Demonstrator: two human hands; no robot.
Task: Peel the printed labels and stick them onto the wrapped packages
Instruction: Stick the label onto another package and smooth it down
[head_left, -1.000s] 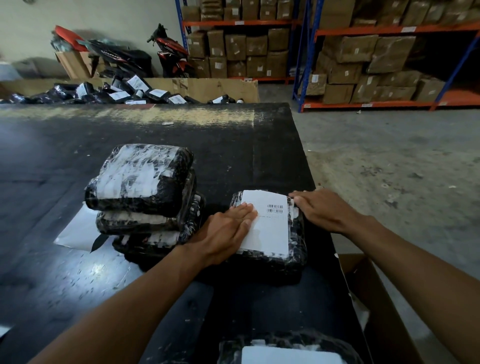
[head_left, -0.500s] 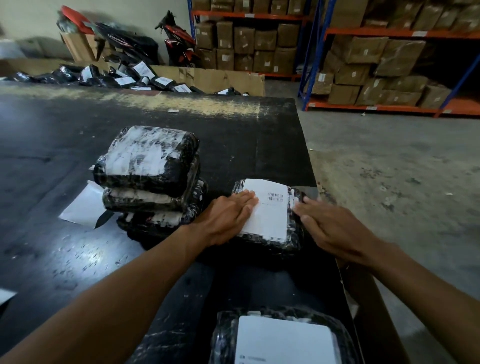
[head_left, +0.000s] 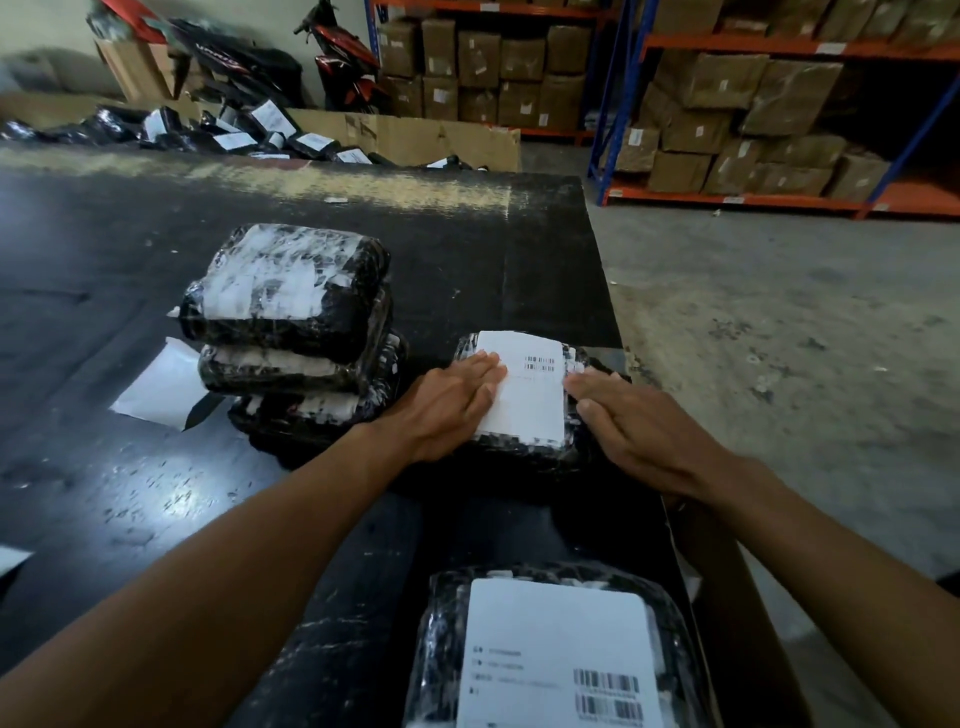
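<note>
A black counter (head_left: 130, 493) fills the left and middle of the frame, seen from above over a person's two bare forearms. Just right of centre lies a package (head_left: 519, 451) wrapped in black film, with a white printed label (head_left: 530, 400) lying flat on its top, barcodes near the label's upper right corner.

The left hand (head_left: 449, 402) lies flat, fingers straight and close together, its fingertips pressing on the label's left edge. The right hand (head_left: 641, 423) is also flat with straight fingers, resting along the package's right side, its fingertips at the label's right edge.

To the left of centre, a stack of three wrapped packages (head_left: 291, 296) stands just beside the left hand. A white sheet (head_left: 156, 387) lies on the counter, partly under the stack's left side.

At the bottom of the frame, right of centre, is another wrapped package (head_left: 439, 649), already bearing a large white label (head_left: 556, 649).

In the upper left, a cardboard bin (head_left: 415, 137) holds a heap of labelled black parcels. Shelves of brown boxes (head_left: 727, 104) fill the upper right.
</note>
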